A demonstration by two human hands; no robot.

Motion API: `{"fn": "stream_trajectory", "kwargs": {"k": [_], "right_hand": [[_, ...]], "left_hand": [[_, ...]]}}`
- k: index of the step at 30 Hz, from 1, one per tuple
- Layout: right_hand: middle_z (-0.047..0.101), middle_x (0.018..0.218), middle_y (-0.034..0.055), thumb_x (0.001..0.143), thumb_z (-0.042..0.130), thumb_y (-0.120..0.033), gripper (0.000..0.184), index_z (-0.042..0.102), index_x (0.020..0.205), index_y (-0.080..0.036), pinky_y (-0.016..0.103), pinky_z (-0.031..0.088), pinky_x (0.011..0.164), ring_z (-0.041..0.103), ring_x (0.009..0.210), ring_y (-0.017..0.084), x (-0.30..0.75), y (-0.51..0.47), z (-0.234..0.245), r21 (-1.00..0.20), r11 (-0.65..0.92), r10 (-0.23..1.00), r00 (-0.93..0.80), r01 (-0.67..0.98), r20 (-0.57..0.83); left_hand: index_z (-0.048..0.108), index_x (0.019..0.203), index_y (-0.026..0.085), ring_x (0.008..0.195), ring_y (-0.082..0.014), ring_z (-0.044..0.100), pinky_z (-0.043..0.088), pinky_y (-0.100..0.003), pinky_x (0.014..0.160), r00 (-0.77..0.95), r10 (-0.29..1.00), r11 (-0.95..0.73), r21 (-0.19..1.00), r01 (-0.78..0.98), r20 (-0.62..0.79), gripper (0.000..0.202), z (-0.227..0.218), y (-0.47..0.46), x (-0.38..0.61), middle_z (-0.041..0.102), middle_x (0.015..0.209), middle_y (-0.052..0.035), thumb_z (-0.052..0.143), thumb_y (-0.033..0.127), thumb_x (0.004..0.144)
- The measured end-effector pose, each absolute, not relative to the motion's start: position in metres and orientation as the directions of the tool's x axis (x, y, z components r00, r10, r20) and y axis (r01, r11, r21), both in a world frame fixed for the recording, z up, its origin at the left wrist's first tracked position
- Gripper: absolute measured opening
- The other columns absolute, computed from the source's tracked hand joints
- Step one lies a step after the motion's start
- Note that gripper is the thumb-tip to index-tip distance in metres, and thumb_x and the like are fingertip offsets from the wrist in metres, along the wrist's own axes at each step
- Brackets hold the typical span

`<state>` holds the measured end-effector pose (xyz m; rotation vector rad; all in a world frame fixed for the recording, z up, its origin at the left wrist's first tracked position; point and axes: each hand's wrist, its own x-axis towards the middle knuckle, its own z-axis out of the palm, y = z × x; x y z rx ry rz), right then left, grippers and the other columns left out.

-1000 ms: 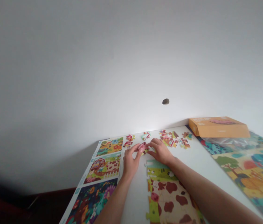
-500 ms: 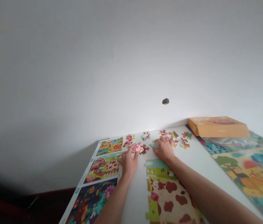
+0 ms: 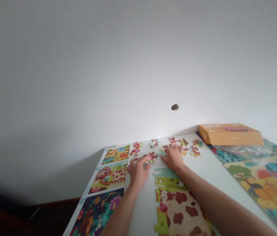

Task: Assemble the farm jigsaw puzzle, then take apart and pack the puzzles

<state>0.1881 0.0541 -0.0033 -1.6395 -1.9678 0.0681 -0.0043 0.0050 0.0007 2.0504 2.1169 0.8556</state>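
Note:
My left hand (image 3: 138,170) pinches a pink puzzle piece (image 3: 149,160) between thumb and fingers, tilted just above the table. A brown-red piece (image 3: 154,154) lies right behind it. My right hand (image 3: 174,157) rests on the table with its fingers apart over several loose pieces. Its thumb is beside a pale green piece (image 3: 161,152). In front of both hands lies a joined puzzle section (image 3: 177,206) showing a brown-spotted cow and sheep on grass; my right forearm covers part of its right side.
Left of my hands lies a printed picture sheet (image 3: 111,175). More loose pieces (image 3: 136,151) lie toward the wall, others (image 3: 195,151) right of my right hand. An orange box (image 3: 231,134) stands on a second picture (image 3: 266,177) at the right, with clear plastic in front. The wall has a hole (image 3: 175,107).
My left hand has shifted slightly right and toward me, turning the pink piece so it now tilts lower. The right hand stays almost where it was.

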Motion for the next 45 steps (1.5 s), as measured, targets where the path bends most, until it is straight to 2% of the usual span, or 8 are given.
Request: {"fn": "stream_trajectory", "kwargs": {"k": [5, 10, 26, 30, 33, 36, 39, 45], "right_hand": [[0.065, 0.107, 0.0086, 0.081, 0.068, -0.036, 0.044, 0.055, 0.120, -0.021, 0.041, 0.034, 0.093, 0.054, 0.103, 0.026, 0.187, 0.049, 0.006, -0.460, 0.544, 0.805, -0.283, 0.701, 0.521], [0.061, 0.112, 0.0090, 0.086, 0.064, -0.029, 0.040, 0.052, 0.123, -0.021, 0.035, 0.043, 0.086, 0.057, 0.099, 0.022, 0.185, 0.041, 0.015, -0.466, 0.767, 0.641, -0.502, 0.441, 0.581], [0.057, 0.117, 0.0103, 0.087, 0.060, -0.023, 0.039, 0.051, 0.125, -0.024, 0.037, 0.047, 0.090, 0.055, 0.105, 0.023, 0.184, 0.042, 0.012, -0.480, 0.806, 0.592, -0.498, 0.348, 0.633], [0.059, 0.114, 0.0104, 0.088, 0.061, -0.027, 0.038, 0.052, 0.124, -0.022, 0.034, 0.047, 0.085, 0.057, 0.096, 0.020, 0.184, 0.040, 0.014, -0.471, 0.804, 0.594, -0.488, 0.362, 0.639], [0.064, 0.096, 0.0069, 0.089, 0.060, -0.031, 0.036, 0.053, 0.123, -0.022, 0.034, 0.046, 0.082, 0.058, 0.085, 0.019, 0.184, 0.038, 0.015, -0.468, 0.789, 0.613, -0.459, 0.398, 0.643], [0.065, 0.084, 0.0045, 0.091, 0.057, -0.032, 0.035, 0.052, 0.124, -0.022, 0.034, 0.045, 0.081, 0.058, 0.082, 0.019, 0.184, 0.038, 0.015, -0.460, 0.776, 0.623, -0.410, 0.431, 0.667], [0.065, 0.090, 0.0065, 0.091, 0.056, -0.031, 0.036, 0.053, 0.126, -0.022, 0.033, 0.045, 0.080, 0.057, 0.084, 0.019, 0.184, 0.038, 0.017, -0.435, 0.793, 0.600, -0.426, 0.426, 0.677], [0.067, 0.088, 0.0050, 0.092, 0.052, -0.023, 0.020, 0.062, 0.108, -0.022, 0.026, 0.046, 0.071, 0.059, 0.073, 0.015, 0.182, 0.039, 0.010, -0.538, 0.763, 0.646, -0.455, 0.357, 0.613]], "left_hand": [[0.065, 0.121, 0.034, 0.116, -0.0322, 0.049, 0.039, -0.051, 0.097, -0.078, 0.914, -0.119, 0.447, 0.886, 0.398, 0.043, 0.000, 0.005, -0.005, 0.061, 0.130, -0.0024, 0.066, 0.024, 0.079], [0.060, 0.126, 0.025, 0.106, -0.0265, 0.057, 0.044, -0.044, 0.096, -0.065, 0.875, -0.249, 0.560, 0.790, 0.480, 0.041, -0.002, 0.009, -0.007, 0.073, 0.101, -0.0051, 0.058, 0.024, 0.086], [0.061, 0.119, 0.025, 0.096, -0.0235, 0.064, 0.047, -0.041, 0.092, -0.086, 0.850, -0.324, 0.644, 0.693, 0.520, 0.039, -0.006, 0.012, -0.010, 0.072, 0.091, -0.0032, 0.064, 0.024, 0.080], [0.053, 0.128, 0.023, 0.092, -0.0206, 0.066, 0.049, -0.037, 0.091, -0.135, 0.855, -0.354, 0.753, 0.554, 0.501, 0.047, -0.003, 0.012, -0.008, 0.070, 0.090, -0.0036, 0.062, 0.027, 0.082], [0.051, 0.128, 0.021, 0.089, -0.0187, 0.067, 0.051, -0.033, 0.085, -0.242, 0.839, -0.362, 0.831, 0.421, 0.488, 0.047, -0.001, 0.013, -0.009, 0.069, 0.094, -0.0053, 0.061, 0.031, 0.084], [0.062, 0.109, 0.018, 0.091, -0.0199, 0.065, 0.050, -0.033, 0.083, -0.277, 0.800, -0.374, 0.803, 0.463, 0.532, 0.029, 0.002, 0.013, -0.011, 0.069, 0.100, -0.0075, 0.061, 0.034, 0.085], [0.068, 0.095, 0.020, 0.092, -0.0213, 0.064, 0.049, -0.035, 0.085, -0.161, 0.794, -0.408, 0.710, 0.574, 0.586, 0.020, 0.003, 0.012, -0.012, 0.071, 0.097, -0.0061, 0.058, 0.035, 0.087], [0.062, 0.115, 0.022, 0.094, -0.0204, 0.064, 0.050, -0.035, 0.087, -0.081, 0.823, -0.434, 0.714, 0.549, 0.562, 0.031, -0.001, 0.011, -0.009, 0.070, 0.100, -0.0058, 0.061, 0.033, 0.086]]}}
